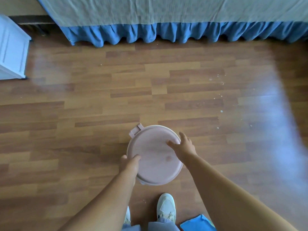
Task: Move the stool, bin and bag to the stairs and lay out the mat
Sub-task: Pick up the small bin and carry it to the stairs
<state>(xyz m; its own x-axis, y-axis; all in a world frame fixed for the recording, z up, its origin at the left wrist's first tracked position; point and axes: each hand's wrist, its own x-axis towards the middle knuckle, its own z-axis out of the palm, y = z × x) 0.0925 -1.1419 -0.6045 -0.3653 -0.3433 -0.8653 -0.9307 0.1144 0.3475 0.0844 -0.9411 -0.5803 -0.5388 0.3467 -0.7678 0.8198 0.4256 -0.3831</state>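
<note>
pink lidded bin (154, 155) on wood floor; left hand (129, 165), right hand (182, 146) fingers grip rim.

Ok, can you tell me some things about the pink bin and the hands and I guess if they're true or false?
1. Both hands are on the pink bin. True: the left hand grips its near-left rim and the right hand its right rim.
2. The bin has no lid. False: a round lid covers it.
3. The floor is wooden. True.
4. The bed skirt is red. False: it is blue.
5. The bin sits on the bed. False: it is over the floor, in front of the shoe.
</note>
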